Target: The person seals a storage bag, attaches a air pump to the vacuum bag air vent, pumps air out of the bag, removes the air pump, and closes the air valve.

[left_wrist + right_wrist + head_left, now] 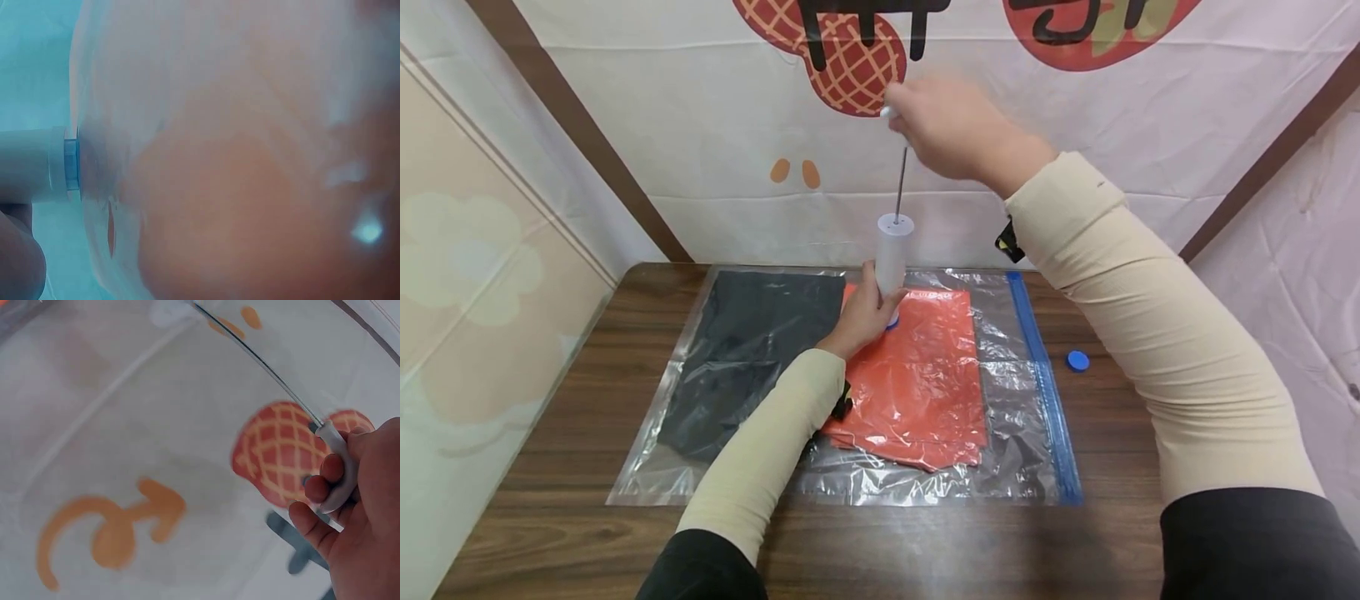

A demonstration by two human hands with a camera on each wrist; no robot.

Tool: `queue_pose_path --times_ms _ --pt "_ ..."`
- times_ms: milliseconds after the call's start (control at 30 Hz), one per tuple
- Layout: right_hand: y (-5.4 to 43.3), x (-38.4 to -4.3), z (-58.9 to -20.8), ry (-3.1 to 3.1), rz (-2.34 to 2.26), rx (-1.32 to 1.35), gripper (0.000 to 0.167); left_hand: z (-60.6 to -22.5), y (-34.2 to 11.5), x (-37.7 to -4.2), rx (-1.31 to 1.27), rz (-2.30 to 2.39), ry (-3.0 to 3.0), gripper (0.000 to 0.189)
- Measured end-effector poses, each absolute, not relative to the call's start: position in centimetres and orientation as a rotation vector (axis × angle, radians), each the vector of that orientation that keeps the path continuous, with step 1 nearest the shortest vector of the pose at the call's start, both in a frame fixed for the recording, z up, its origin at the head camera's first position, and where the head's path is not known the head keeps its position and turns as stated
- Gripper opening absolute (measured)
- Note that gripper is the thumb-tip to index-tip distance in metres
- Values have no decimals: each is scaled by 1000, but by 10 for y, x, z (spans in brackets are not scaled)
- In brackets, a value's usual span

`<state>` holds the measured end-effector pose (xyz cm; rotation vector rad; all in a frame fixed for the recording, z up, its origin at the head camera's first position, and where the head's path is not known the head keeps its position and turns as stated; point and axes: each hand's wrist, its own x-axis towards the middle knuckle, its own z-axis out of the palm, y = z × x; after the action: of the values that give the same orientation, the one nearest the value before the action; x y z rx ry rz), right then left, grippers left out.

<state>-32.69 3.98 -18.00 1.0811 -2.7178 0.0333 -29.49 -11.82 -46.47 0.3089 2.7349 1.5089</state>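
My left hand [861, 317] grips the lower part of a white hand pump [892, 250], which stands nearly upright over a clear vacuum storage bag [1009, 400]. At its foot the pump meets a blue valve [72, 164] on the bag, seen in the left wrist view. High above, my right hand [958, 129] holds the pump's white handle [342, 462], fingers curled round it. Between handle and cylinder a long stretch of thin metal rod [901, 179] shows. Inside the bag lie dark folded fabric [760, 350] on the left and a red folded piece [917, 375] on the right.
A round blue cap [1077, 361] lies on the wooden table [970, 546], right of the bag's blue zip edge [1047, 392]. Behind the table hangs a white printed cloth [715, 117], close beyond the pump. A pale patterned panel [482, 267] stands on the left.
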Motion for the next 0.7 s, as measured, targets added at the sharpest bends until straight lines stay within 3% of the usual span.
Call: queue_pose_path --times_ms 300,700 --pt "34 -333 -230 -2762 26 1245 21 -465 -119 -294 310 1526 2733 72" --pt "26 -331 -263 -2840 -56 1206 20 -464 -118 -293 339 1536 2748 71"
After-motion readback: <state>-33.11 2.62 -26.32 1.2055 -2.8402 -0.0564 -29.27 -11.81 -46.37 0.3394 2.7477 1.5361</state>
